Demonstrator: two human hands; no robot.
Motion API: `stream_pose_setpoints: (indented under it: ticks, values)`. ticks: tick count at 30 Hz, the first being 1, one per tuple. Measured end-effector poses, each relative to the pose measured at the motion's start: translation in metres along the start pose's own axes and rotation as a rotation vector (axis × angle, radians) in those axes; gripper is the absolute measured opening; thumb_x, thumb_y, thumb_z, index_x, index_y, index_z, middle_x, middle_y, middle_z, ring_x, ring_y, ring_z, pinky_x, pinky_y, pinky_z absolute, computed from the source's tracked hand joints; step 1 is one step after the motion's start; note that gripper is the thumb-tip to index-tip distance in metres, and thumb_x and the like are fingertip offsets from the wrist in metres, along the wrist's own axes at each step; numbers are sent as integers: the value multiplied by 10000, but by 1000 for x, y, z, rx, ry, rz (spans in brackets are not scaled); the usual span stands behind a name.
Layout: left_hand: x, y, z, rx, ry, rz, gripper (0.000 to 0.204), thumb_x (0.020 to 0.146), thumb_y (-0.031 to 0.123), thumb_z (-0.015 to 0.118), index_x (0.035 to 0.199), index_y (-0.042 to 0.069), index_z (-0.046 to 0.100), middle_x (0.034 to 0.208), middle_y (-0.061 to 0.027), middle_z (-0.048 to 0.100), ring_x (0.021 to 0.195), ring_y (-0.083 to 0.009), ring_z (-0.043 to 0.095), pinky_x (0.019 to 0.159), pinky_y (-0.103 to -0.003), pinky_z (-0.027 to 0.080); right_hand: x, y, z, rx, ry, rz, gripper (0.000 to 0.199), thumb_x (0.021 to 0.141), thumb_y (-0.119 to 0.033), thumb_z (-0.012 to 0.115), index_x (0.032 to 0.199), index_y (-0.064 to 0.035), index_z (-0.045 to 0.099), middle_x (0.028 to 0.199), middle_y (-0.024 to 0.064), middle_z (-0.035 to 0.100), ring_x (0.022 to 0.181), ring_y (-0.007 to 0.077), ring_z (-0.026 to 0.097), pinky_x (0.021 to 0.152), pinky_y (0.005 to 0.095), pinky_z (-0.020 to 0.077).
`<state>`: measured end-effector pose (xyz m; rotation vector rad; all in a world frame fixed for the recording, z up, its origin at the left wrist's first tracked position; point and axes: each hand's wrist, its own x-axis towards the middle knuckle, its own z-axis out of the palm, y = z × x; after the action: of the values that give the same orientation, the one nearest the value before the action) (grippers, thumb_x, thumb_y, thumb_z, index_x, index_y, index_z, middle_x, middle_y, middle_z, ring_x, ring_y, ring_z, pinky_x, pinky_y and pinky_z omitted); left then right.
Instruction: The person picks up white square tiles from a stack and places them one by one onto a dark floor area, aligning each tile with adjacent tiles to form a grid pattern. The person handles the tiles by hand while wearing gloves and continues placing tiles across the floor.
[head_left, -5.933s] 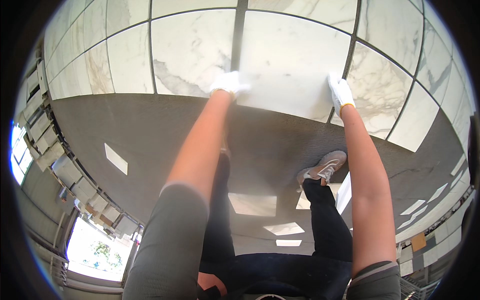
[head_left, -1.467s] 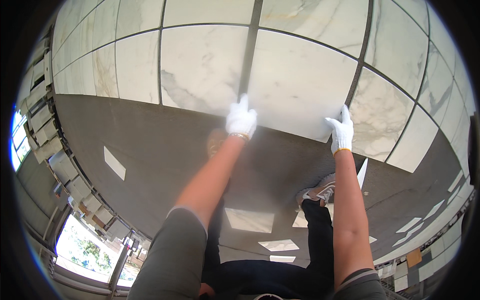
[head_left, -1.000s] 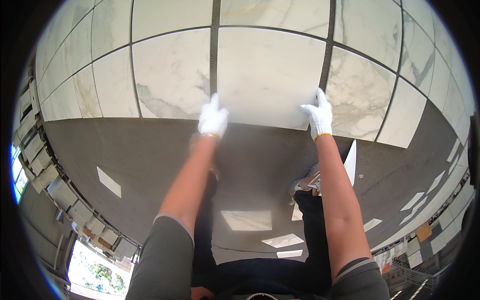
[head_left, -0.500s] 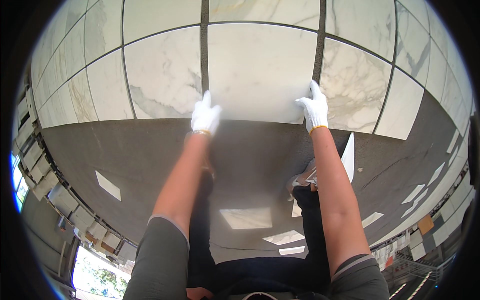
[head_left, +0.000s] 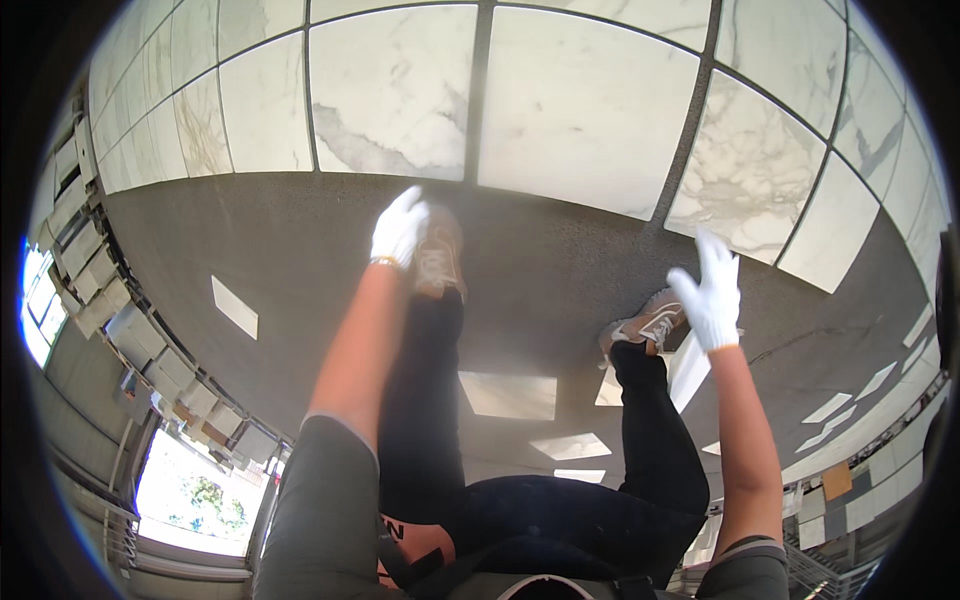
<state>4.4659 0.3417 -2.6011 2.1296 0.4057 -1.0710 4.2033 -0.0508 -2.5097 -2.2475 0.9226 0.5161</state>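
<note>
Neatly, marble slabs are lining grey floor beyond shoes. Right grip is hanging spread; left grip is blurring, unclear.

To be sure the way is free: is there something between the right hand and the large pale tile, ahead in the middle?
Nothing visible stands in the way. Only grey floor and the near left corner of the veined tile, lying flat, separate the right hand from the large pale tile.

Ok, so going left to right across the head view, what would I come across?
Bright doorway opening, left hand in a white glove, middle front-row marble slab, right hand in a white glove, small orange panel.
</note>
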Motion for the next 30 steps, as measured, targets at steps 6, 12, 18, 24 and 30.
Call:
stream_pose_setpoints:
  ticks: [6, 12, 18, 24, 30]
  values:
    - [-58, -24, -31, -289, -46, -218, 543, 929, 167, 675, 1420, 10, 504, 1193, -73, 656, 842, -128, 645, 729, -279, 534, -75, -13, 28, -382, -66, -158, 668, 709, -307, 765, 1281, -62, 522, 1256, 227, 524, 1162, 389, 531, 962, 475, 465]
    - [-93, -3, -49, -275, 31, -205, 605, 912, 174, 705, 1448, 24, 468, 1118, -42, 668, 847, -130, 644, 721, -273, 537, -81, 0, 42, -350, 62, -140, 589, 753, -130, 670, 1321, -65, 530, 1339, 237, 515, 1136, 417, 557, 958, 512, 447]
    - [-122, 24, -74, -290, 4, -200, 646, 912, 155, 698, 1481, 33, 419, 1090, -33, 657, 864, -134, 640, 735, -281, 532, -111, 56, 23, 19, 227, 305, 845, 772, 22, 600, 1549, -132, 306, 1423, 184, 525, 1248, 365, 559, 1039, 409, 441]
    - [-164, 60, -77, -233, -9, -188, 649, 897, 165, 706, 1472, 37, 433, 1103, -35, 658, 870, -152, 651, 739, -307, 538, -175, 132, 7, -27, 147, 691, 536, 841, -140, 674, 1357, -248, 578, 1161, 118, 664, 1020, 344, 646, 908, 404, 509]
    - [-204, 110, -56, -131, -75, -130, 657, 890, 212, 723, 1462, 37, 452, 1137, -47, 655, 922, -175, 654, 797, -330, 533, -164, 173, 18, 26, 151, 438, 304, 900, -158, 557, 1177, -196, 677, 1047, 130, 684, 946, 351, 662, 842, 418, 532]
